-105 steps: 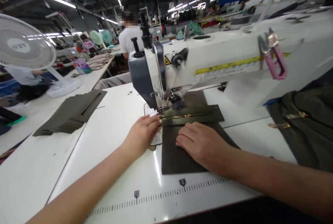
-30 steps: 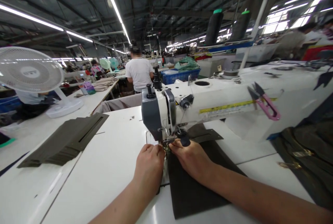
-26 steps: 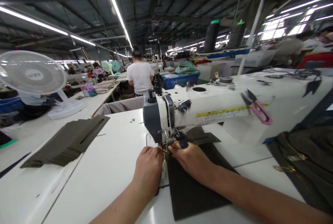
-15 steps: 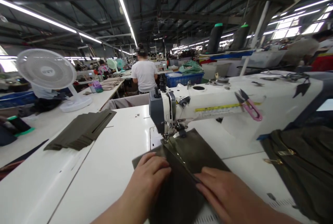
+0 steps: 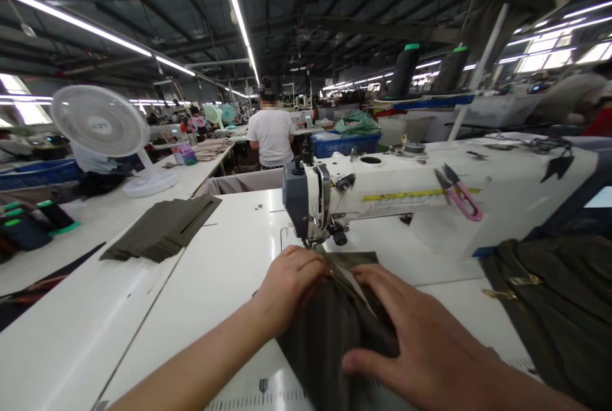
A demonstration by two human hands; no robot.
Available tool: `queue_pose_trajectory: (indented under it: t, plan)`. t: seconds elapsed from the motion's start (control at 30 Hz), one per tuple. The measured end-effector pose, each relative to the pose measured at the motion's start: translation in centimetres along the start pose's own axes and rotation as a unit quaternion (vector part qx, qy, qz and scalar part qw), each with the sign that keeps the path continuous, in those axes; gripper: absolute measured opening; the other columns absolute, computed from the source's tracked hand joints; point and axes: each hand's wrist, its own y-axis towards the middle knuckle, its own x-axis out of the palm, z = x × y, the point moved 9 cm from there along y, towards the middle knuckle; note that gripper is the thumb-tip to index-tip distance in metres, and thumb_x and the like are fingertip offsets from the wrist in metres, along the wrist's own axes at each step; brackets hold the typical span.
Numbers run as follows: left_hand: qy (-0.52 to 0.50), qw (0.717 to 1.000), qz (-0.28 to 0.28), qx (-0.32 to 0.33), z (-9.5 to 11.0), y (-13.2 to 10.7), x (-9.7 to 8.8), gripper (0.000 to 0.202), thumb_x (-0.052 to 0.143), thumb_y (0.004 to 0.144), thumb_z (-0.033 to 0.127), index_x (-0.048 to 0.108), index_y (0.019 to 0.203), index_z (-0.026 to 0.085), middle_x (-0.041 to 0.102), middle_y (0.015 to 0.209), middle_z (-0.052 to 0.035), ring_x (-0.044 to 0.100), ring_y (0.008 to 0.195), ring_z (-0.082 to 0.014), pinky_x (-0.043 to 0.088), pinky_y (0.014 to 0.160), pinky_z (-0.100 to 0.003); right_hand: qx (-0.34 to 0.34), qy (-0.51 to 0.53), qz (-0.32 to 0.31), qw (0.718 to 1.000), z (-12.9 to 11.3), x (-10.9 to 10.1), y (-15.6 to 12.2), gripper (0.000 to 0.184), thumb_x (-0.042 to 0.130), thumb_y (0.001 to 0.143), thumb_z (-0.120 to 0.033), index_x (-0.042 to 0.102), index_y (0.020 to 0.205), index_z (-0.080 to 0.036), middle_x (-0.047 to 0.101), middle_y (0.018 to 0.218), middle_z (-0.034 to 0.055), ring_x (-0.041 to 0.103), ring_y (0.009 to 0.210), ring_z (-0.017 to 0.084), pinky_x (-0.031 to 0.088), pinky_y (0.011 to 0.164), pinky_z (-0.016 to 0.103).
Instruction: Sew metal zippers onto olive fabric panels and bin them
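A dark olive fabric piece (image 5: pixel 320 347) lies under the sewing machine head (image 5: pixel 295 197), with a zipper strip (image 5: pixel 352 283) running along it toward the needle area. My left hand (image 5: pixel 292 280) is close below the presser foot, its fingers curled down onto the cloth at the zipper edge; the fingertips are partly hidden. Beside it, my right hand (image 5: pixel 415 328) rests over the right part of the fabric. Its fingers are stretched forward to the zipper strip and its thumb is spread wide. The needle point is hidden.
Pink-handled snips (image 5: pixel 461 194) sit on the machine arm. Stacked olive panels (image 5: pixel 160 229) lie left on the white table (image 5: pixel 229 258). A dark zippered item (image 5: pixel 549 309) is at right. A white fan (image 5: pixel 102 124), thread cones (image 5: pixel 404 73) and a person in white (image 5: pixel 271 137) are beyond.
My left hand has moved forward and right, up close to the presser foot. My right hand has opened, thumb spreading from the fingers. The cloth has shifted and bunched; the view has turned slightly left.
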Motion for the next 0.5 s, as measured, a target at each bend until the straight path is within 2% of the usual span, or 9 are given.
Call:
queue_pose_trajectory:
  t: [0.07,0.13,0.2,0.27,0.33,0.4,0.43,0.47,0.5]
  plan:
    - [0.020,1.000,0.007,-0.007,-0.4,0.6,-0.6,0.014,0.041,0.086,0.013,0.055,0.087,0.017,0.064,0.086,-0.0049,0.058,0.080,-0.0168,0.043,0.073,-0.031,-0.073,-0.117,0.049,0.989,-0.4,-1.1,0.1,0.013,0.051,0.073,-0.017,0.058,0.084,-0.015,0.062,0.074,0.0064,0.058,0.063,0.019,0.044,0.057,0.030]
    - [0.035,0.999,0.012,-0.033,-1.1,1.2,-1.1,0.012,0.043,0.085,0.015,0.055,0.084,0.017,0.064,0.080,-0.0036,0.058,0.074,-0.0170,0.044,0.069,-0.030,-0.105,-0.217,0.087,0.966,-0.3,-2.9,0.2,0.023,0.039,0.075,-0.005,0.059,0.076,-0.016,0.061,0.066,0.0068,0.056,0.056,0.019,0.043,0.054,0.032]
    - [0.040,0.996,0.017,-0.077,-2.1,1.5,-1.5,0.009,0.046,0.084,0.016,0.055,0.082,0.018,0.064,0.077,-0.0028,0.059,0.072,-0.0172,0.045,0.066,-0.029,-0.110,-0.296,0.153,0.936,-1.3,-5.3,-0.2,0.029,0.034,0.078,-0.005,0.060,0.075,-0.016,0.062,0.074,0.0118,0.057,0.065,0.024,0.043,0.059,0.037]
    - [0.031,0.993,0.026,-0.114,-2.8,1.5,-1.9,0.007,0.049,0.082,0.016,0.056,0.081,0.018,0.065,0.078,-0.0026,0.060,0.074,-0.0176,0.046,0.067,-0.029,-0.132,-0.306,0.222,0.916,-3.9,-6.5,-1.4,0.028,0.035,0.082,-0.010,0.062,0.076,-0.017,0.063,0.082,0.0147,0.056,0.075,0.028,0.043,0.065,0.041]
    - [0.020,0.991,0.033,-0.129,-2.9,1.4,-2.1,0.006,0.051,0.080,0.015,0.056,0.081,0.018,0.065,0.081,-0.0025,0.061,0.077,-0.0178,0.047,0.070,-0.029,-0.203,-0.218,0.183,0.937,-7.4,-4.0,-2.2,0.025,0.039,0.083,-0.013,0.063,0.078,-0.020,0.064,0.078,0.0096,0.057,0.074,0.024,0.046,0.068,0.038]
    - [0.013,0.991,0.038,-0.130,-2.8,1.3,-2.2,0.006,0.052,0.080,0.016,0.057,0.079,0.018,0.066,0.082,-0.0024,0.061,0.078,-0.0179,0.047,0.072,-0.030,-0.255,-0.100,0.028,0.961,-9.8,1.7,-2.0,0.023,0.042,0.083,-0.016,0.062,0.075,-0.021,0.065,0.075,0.0044,0.057,0.066,0.018,0.048,0.063,0.030]
    - [0.013,0.990,0.040,-0.131,-2.8,1.3,-2.3,0.006,0.052,0.080,0.016,0.057,0.079,0.018,0.066,0.082,-0.0024,0.061,0.078,-0.0180,0.047,0.072,-0.030,-0.256,-0.058,-0.007,0.965,-10.1,3.9,-1.5,0.019,0.046,0.083,-0.025,0.063,0.084,-0.016,0.066,0.088,0.0079,0.059,0.076,0.020,0.049,0.068,0.030]
    - [0.015,0.990,0.044,-0.134,-2.8,1.3,-2.4,0.006,0.052,0.079,0.016,0.057,0.079,0.018,0.066,0.082,-0.0026,0.061,0.078,-0.0182,0.048,0.071,-0.030,-0.232,-0.056,-0.037,0.970,-9.3,5.9,-0.5,0.032,0.048,0.083,-0.031,0.058,0.105,-0.010,0.060,0.109,0.0134,0.055,0.097,0.025,0.046,0.083,0.036]
    - [0.020,0.989,0.048,-0.136,-2.8,1.2,-2.5,0.006,0.052,0.079,0.016,0.057,0.078,0.018,0.066,0.082,-0.0028,0.061,0.077,-0.0183,0.048,0.070,-0.031,-0.187,-0.064,-0.053,0.979,-7.5,7.2,0.8,0.041,0.049,0.083,-0.032,0.053,0.115,-0.006,0.055,0.118,0.0168,0.050,0.108,0.028,0.041,0.090,0.042]
